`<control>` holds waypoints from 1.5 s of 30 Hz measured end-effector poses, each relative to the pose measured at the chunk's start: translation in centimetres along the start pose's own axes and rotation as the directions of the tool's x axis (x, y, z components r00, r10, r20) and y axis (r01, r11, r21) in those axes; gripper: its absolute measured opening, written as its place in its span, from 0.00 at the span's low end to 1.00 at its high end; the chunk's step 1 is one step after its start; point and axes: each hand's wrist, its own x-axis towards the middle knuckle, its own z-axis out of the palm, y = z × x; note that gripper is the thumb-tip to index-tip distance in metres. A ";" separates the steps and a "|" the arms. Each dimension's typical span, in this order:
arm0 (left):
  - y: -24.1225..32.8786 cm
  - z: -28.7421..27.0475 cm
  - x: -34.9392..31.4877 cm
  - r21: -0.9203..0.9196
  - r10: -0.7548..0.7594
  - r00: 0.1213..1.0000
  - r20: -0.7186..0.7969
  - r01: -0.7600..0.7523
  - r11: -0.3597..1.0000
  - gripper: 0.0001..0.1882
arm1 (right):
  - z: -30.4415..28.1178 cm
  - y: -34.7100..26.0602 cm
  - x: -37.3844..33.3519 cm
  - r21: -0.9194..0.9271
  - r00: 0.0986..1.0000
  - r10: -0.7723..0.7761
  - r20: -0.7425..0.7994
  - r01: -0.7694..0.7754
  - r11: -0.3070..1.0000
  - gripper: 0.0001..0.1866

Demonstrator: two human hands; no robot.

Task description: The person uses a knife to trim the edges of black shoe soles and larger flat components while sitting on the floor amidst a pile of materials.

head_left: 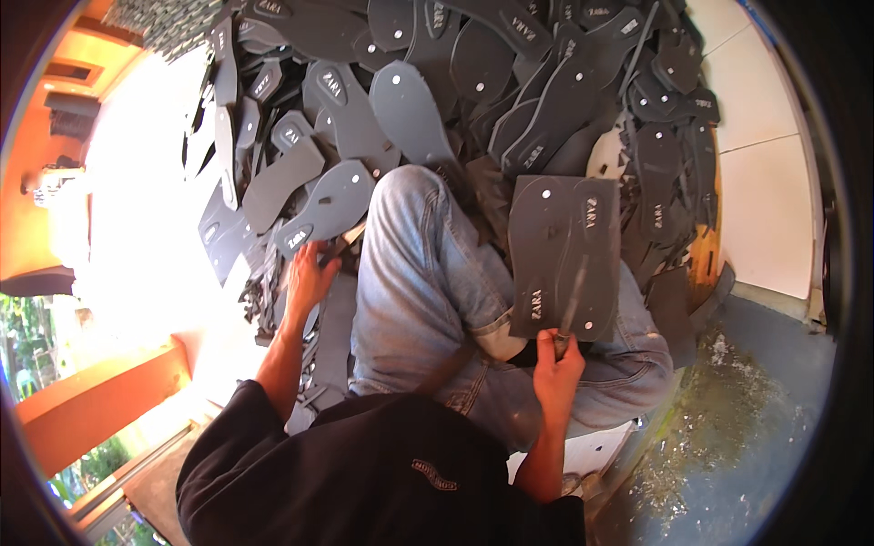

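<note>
My right hand [558,364] is closed round the handle of a knife, whose narrow blade [575,291] points away from me over a dark grey sheet [564,205]. The sheet rests on my right leg and bears two shoe sole outlines, each with pale printing and a small white dot. On the left, my left hand [309,273] reaches to the near end of a cut grey shoe sole [335,198]. Its fingers look apart, with the tips at the sole's lower edge; part of the grip side is hidden.
A large heap of cut dark soles [401,105] and offcuts spreads in front of my bent legs [419,273]. Pale wall panels [760,173] stand on the right, above a stained grey floor [737,409]. An orange beam [109,396] crosses the left side, near strong glare.
</note>
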 end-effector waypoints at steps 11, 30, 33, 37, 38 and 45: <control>1.7 -5.0 -5.0 -0.157 -0.255 0.923 0.289 0.309 0.938 0.19 | 1.1 -4.0 -0.8 0.305 0.978 -0.136 0.158 0.082 0.949 0.13; 18.8 -0.6 -1.6 -0.542 0.382 0.922 -0.071 -0.357 0.761 0.12 | 2.6 -6.7 1.5 0.481 0.875 -0.012 0.485 -0.255 0.839 0.16; 16.3 -2.9 1.0 -0.385 0.182 0.983 0.018 -0.161 0.908 0.13 | -0.8 -3.6 3.3 0.546 0.888 0.033 0.458 -0.310 0.778 0.16; 19.4 -2.3 0.2 -0.673 0.211 0.799 0.564 0.295 0.678 0.14 | 2.7 -6.2 2.8 -0.063 0.806 -0.591 -0.018 0.589 0.806 0.14; 19.6 -2.7 -0.1 -0.679 0.267 0.711 0.651 0.388 0.623 0.15 | 2.8 -6.9 2.3 -0.152 0.731 -0.680 -0.059 0.667 0.729 0.12; 19.7 -1.1 -0.9 -0.622 0.355 0.929 0.107 -0.216 0.753 0.13 | 3.3 -5.9 1.5 0.451 0.913 -0.005 0.409 -0.197 0.871 0.16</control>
